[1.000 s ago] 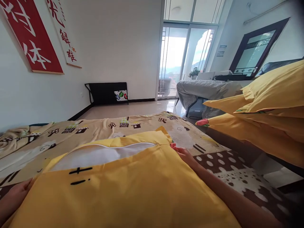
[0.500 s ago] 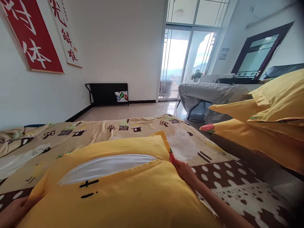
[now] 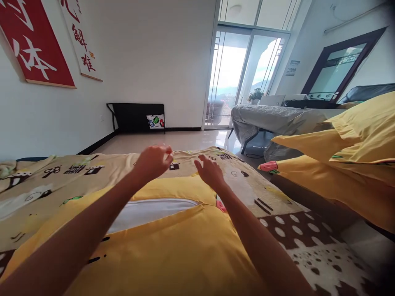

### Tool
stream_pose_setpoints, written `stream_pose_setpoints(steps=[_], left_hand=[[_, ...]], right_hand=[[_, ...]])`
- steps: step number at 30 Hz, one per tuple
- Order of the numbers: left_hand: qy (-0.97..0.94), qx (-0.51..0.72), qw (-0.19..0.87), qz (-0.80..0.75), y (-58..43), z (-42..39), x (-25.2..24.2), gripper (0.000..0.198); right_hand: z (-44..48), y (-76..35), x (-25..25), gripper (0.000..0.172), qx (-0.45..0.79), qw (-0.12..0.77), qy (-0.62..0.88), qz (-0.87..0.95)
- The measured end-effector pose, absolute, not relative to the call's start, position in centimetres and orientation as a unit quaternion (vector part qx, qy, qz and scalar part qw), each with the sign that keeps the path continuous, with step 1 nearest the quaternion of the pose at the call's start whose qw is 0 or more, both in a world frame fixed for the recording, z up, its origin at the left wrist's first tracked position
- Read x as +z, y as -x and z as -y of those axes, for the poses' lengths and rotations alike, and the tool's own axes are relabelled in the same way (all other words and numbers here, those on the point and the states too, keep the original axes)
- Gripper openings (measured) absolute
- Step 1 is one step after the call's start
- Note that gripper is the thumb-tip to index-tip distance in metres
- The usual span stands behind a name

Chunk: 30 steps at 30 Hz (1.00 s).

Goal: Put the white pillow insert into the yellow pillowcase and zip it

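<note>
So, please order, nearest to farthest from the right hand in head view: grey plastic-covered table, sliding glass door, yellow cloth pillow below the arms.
1. Yellow cloth pillow: just below the right hand.
2. Grey plastic-covered table: ahead, right side.
3. Sliding glass door: ahead, beyond the table.

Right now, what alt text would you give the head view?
The left hand and right hand, apparently empty, extend over a yellow cushion gaping to show white fabric; it lies on a patterned blanket, with yellow cloth to the right.
</note>
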State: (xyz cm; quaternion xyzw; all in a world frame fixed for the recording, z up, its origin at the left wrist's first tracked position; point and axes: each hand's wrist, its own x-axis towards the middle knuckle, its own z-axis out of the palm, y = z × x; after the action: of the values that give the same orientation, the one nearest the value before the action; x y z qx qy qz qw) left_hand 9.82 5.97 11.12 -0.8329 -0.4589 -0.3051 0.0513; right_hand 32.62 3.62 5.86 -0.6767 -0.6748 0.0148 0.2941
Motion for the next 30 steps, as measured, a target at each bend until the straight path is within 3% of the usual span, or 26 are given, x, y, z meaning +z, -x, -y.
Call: stream_pose_setpoints(steps=[6, 10, 16, 22, 26, 30], left_hand=[[0.87, -0.132, -0.04, 0.473, -15.2, -4.2, -0.5, 0.047], [0.884, -0.103, -0.046, 0.453, -13.8, -4.3, -3.3, 0.049], [0.89, -0.107, -0.086, 0.435, -14.1, -4.8, -2.2, 0.054], [0.934, -0.059, -0.15, 0.32, -13.3, -4.3, -2.0, 0.072], [0.934, -0.069, -0.12, 0.329, -13.2, -3.9, -2.8, 0.075], [0.936, -0.068, -0.098, 0.332, -13.4, -3.6, -3.2, 0.07]], right_hand=[[-5.2, -30.4, -7.3, 0.049, 0.117, 0.23, 0.663, 0.703], [-6.7, -33.9, -11.2, 0.049, 0.161, 0.222, 0.663, 0.696], [-7.6, -37.3, -10.6, 0.052, 0.212, 0.176, 0.708, 0.65], [-6.6, -36.9, -9.8, 0.048, 0.145, 0.185, 0.752, 0.616], [-5.0, -37.0, -4.3, 0.047, 0.064, 0.226, 0.772, 0.591], [-2.6, -34.8, 2.8, 0.047, -0.027, 0.322, 0.695, 0.642]])
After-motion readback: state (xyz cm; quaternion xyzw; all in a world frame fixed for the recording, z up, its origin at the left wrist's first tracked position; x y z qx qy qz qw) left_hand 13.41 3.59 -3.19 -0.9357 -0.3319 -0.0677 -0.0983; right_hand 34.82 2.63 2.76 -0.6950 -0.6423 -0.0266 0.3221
